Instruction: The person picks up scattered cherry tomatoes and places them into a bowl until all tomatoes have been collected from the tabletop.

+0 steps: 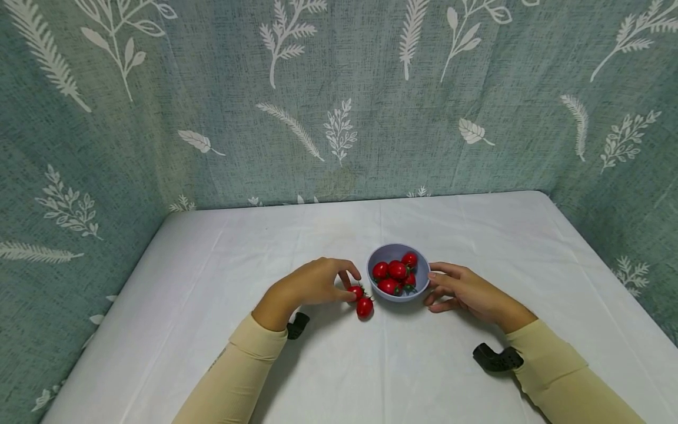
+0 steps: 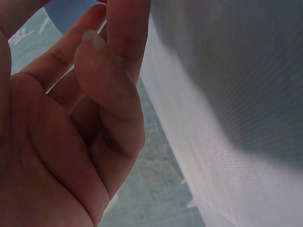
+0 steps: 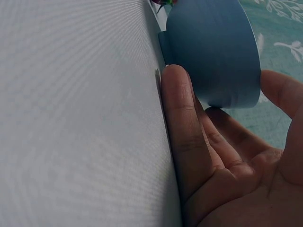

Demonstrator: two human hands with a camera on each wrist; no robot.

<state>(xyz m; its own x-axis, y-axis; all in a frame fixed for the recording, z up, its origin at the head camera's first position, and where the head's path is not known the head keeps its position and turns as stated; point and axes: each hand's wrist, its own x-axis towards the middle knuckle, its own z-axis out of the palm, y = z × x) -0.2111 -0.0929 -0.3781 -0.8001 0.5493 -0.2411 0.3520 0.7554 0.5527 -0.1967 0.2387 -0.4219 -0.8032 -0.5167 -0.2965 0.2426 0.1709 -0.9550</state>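
Note:
A cherry tomato [image 1: 356,292] lies on the white cloth, left of a light blue bowl [image 1: 398,297]. My left hand [image 1: 316,281] is at this tomato, the thumb against its left side and the index finger curled over it. A second cherry tomato [image 1: 364,308] sits just in front. Several red cherry tomatoes [image 1: 397,270] with green stems fill part of the bowl. My right hand [image 1: 466,293] is at the bowl's right side, the thumb at the rim and the other fingers spread low. In the right wrist view those fingers [image 3: 179,109] look fairly straight beside the bowl wall [image 3: 213,52].
A white cloth [image 1: 254,247] covers the table. Green fabric [image 1: 371,118] with white leaf prints hangs behind and on both sides. A black wrist mount [image 1: 498,357] is under the right sleeve, and another [image 1: 298,325] is by the left wrist.

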